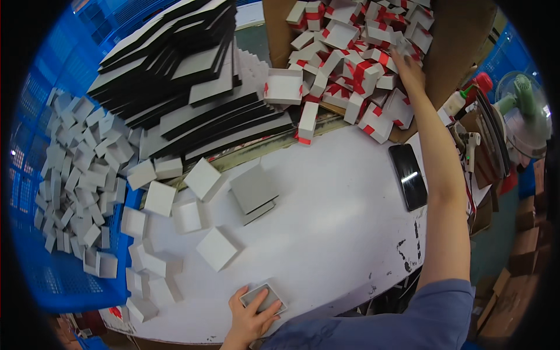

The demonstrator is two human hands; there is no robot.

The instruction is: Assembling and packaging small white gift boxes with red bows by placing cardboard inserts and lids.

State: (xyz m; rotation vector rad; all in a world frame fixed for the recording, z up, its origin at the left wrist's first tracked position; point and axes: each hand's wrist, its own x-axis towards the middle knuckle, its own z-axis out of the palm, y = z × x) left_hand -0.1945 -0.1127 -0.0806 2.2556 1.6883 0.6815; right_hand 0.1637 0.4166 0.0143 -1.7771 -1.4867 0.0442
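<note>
Near the table's front edge, my left hand [249, 318] grips a small open box [269, 298] with white walls and a grey inside. Its fingers reach into the box, which rests on or just above the table. At the far right, my right arm is stretched out to a heap of white boxes with red ribbons [360, 74] in a cardboard carton [461, 35]. My right hand [410, 73] is among those boxes at the heap's right side. Blur hides whether its fingers hold one.
Loose white boxes [159, 198] and a grey stack [255, 189] lie on the white table [326, 233]. A blue crate [64, 286] full of boxes stands left. Black-edged boards [175, 76] are piled behind. A phone [408, 177] and a fan [525, 111] are right.
</note>
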